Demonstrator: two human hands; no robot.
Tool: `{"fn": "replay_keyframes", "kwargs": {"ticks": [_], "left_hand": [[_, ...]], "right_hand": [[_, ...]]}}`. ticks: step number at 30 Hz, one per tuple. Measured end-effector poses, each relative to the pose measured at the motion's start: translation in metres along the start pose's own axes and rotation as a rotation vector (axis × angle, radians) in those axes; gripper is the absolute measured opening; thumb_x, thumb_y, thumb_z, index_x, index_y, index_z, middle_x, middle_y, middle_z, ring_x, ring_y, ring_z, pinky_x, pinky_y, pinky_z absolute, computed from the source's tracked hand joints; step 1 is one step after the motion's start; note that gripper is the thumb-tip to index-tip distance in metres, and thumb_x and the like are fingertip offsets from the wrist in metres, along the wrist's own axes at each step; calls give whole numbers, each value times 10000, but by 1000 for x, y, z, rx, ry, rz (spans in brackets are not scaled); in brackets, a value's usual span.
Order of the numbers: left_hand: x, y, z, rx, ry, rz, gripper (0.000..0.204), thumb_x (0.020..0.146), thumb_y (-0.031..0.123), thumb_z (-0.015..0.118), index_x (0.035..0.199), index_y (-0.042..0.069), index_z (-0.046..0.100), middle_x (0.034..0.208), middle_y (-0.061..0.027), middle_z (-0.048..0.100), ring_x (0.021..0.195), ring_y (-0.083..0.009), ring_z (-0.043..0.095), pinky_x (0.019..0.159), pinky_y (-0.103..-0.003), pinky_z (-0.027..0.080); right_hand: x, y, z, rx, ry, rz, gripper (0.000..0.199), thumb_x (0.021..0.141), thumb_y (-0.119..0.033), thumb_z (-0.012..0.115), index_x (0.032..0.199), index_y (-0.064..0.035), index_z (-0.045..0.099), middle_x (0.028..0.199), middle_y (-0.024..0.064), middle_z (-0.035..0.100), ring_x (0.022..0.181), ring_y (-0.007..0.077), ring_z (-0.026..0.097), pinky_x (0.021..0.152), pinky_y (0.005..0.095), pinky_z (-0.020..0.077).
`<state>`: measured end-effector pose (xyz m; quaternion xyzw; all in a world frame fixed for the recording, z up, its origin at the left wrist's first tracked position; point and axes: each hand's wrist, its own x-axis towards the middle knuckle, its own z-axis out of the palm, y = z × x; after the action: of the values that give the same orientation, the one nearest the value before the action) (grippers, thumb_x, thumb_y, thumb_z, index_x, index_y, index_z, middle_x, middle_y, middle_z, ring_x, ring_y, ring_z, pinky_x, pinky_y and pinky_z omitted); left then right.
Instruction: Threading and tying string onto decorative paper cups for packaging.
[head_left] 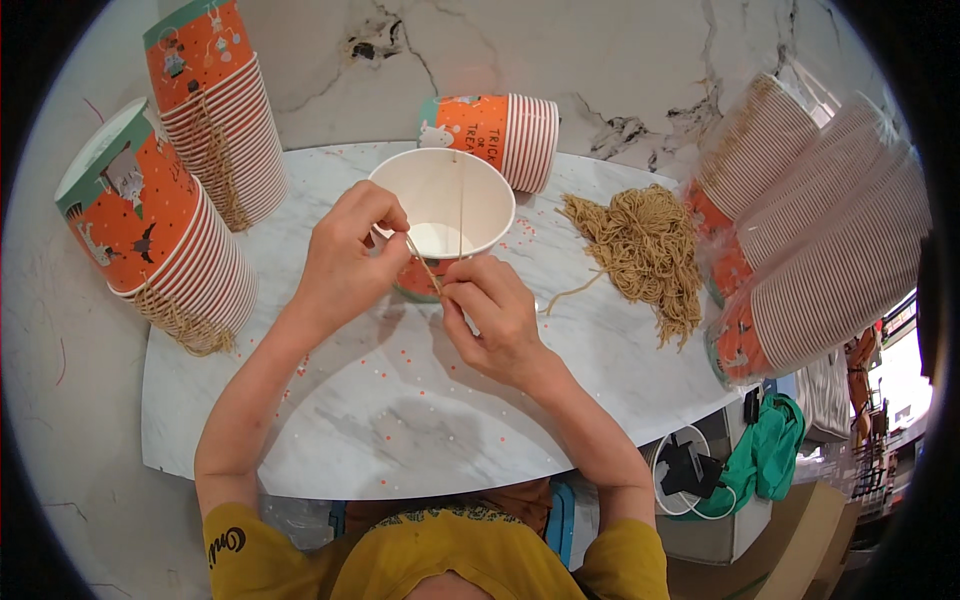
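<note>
Left hand (355,245) and right hand (495,312), fingertips closed, pinch a cord (422,264) at a cup (405,190) near the tabletop's (330,440) far edge; a loose pinch could drop it; a hard tug could tip the cup.

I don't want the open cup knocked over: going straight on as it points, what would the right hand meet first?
Beyond the string it pinches, the right hand would probably meet the near side of that open cup first, though depth is unclear and the left hand is close by.
</note>
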<state>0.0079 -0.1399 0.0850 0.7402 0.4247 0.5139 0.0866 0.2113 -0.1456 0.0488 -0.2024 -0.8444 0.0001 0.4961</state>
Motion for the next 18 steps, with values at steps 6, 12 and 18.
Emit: {"fn": "replay_keyframes", "kwargs": {"ticks": [6,12,18], "left_hand": [[-6,3,6,-161,-15,-226,81,829,-26,599,884,27,574,904,6,599,762,-68,548,641,-236,441],[-9,2,13,-190,41,-233,80,833,-31,597,879,28,567,889,5,595,712,-66,552,627,-230,446],[-10,4,17,-196,57,-254,83,834,-20,611,879,31,566,883,10,595,732,-68,553,637,-238,448]], "right_hand": [[0,0,0,133,-57,-16,185,709,91,684,860,21,603,975,122,600,840,307,605,708,385,508],[4,-5,-2,140,-148,-23,193,710,98,663,877,23,606,973,116,589,865,293,598,712,373,506],[6,-6,-1,170,-191,-18,194,710,103,656,879,21,608,976,114,591,864,282,596,704,373,498]]}}
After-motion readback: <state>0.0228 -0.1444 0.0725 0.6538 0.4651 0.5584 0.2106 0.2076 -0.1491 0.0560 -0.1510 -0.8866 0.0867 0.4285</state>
